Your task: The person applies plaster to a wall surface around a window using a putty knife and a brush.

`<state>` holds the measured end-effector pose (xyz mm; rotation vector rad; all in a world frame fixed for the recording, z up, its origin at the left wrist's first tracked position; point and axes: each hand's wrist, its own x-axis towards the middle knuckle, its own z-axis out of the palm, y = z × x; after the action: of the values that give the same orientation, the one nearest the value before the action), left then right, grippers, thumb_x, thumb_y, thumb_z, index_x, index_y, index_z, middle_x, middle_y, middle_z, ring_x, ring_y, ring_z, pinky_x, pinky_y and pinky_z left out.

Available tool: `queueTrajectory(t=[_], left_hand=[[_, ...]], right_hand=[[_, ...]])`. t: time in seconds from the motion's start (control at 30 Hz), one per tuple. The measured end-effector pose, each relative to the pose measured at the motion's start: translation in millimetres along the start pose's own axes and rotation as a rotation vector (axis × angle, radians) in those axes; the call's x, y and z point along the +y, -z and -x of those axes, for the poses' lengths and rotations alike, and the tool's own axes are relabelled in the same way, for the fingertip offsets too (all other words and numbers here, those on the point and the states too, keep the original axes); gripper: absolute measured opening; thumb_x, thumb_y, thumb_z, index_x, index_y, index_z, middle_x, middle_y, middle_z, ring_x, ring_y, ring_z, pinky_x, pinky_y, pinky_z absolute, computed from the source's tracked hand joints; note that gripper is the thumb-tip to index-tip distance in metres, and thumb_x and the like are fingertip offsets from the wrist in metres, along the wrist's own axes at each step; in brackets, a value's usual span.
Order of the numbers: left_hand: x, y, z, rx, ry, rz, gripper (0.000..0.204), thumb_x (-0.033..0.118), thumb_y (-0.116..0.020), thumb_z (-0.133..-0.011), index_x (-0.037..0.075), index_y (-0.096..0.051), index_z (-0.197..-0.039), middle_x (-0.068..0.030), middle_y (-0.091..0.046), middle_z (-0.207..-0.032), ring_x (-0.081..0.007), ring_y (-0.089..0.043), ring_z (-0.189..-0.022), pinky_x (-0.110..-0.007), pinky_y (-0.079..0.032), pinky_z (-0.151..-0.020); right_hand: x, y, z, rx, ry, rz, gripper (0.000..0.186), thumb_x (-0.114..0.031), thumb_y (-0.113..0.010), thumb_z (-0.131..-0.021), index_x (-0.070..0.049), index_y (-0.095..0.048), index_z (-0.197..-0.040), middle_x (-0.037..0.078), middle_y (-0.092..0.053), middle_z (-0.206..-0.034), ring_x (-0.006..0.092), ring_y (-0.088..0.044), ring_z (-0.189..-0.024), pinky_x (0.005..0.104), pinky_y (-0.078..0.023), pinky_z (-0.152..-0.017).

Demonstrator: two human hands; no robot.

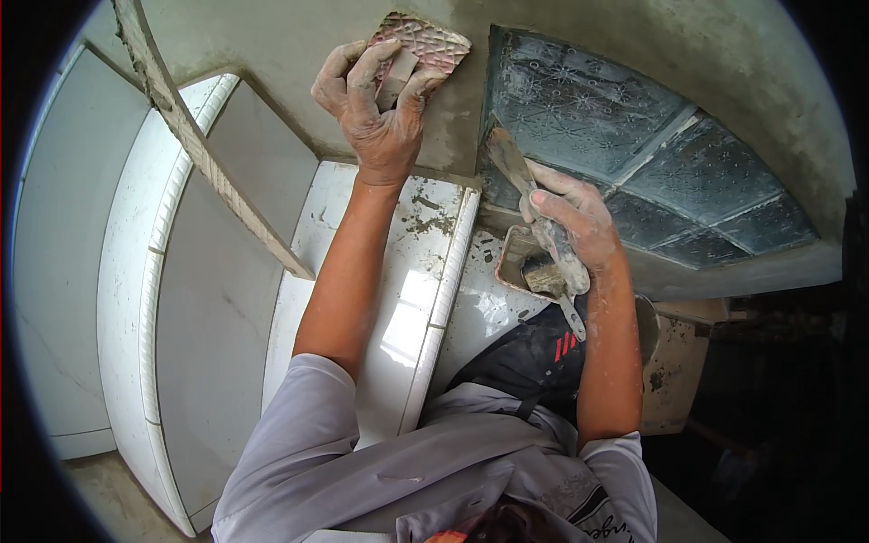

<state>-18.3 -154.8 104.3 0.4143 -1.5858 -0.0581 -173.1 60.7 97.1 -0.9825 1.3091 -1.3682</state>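
Filling the near edge is the grey shirt (362, 480) of the person, and a little farther are the dark trousers (516, 353) with red stripes. Beyond them lies a white tiled step (407, 299), glossy, spotted with dark mortar and bordered by a ridged trim. To the left, large pale tiles (217, 281) curve in the view, and a rough wooden strip (213, 167) crosses them from far left toward the step. To the right of the step there is an open tub (512, 249) with a dirty inside, near the right forearm. Farther, the cement wall (262, 41) holds a window (652, 154) of patterned glass panes at far right.

The right hand (579, 217) is closed around the handle of a mortar-coated trowel (554, 242), its blade pointing far and left, before the window. The left hand (380, 104), farther away, grips a quilted pad (433, 43) between thumb and curled fingers, at the wall; whether it presses there, I cannot tell.
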Motion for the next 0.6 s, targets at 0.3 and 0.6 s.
queueTrajectory(t=[0.3,0.6], left_hand=[[-6,-3,5,0.031,0.017,0.047,0.047,0.027,-0.087,-0.074,0.017,-0.067,-0.115,-0.0065,-0.050,-0.122,-0.0251,-0.041,-0.117,-0.036,-0.035,-0.099],[-9,-2,1,0.038,-0.013,0.003,0.049,0.029,-0.086,-0.074,0.017,-0.066,-0.117,-0.0068,-0.051,-0.121,-0.0252,-0.042,-0.116,-0.036,-0.034,-0.099]], right_hand=[[0,-2,-1,0.003,0.015,0.077,0.052,-0.021,-0.061,-0.093,0.004,-0.054,-0.138,0.002,-0.062,-0.080,0.0083,-0.055,-0.075,0.0226,-0.043,-0.066],[-15,-5,-2,0.045,0.006,-0.005,0.051,-0.020,-0.061,-0.094,0.005,-0.054,-0.138,0.002,-0.060,-0.078,0.0082,-0.052,-0.066,0.0216,-0.041,-0.059]])
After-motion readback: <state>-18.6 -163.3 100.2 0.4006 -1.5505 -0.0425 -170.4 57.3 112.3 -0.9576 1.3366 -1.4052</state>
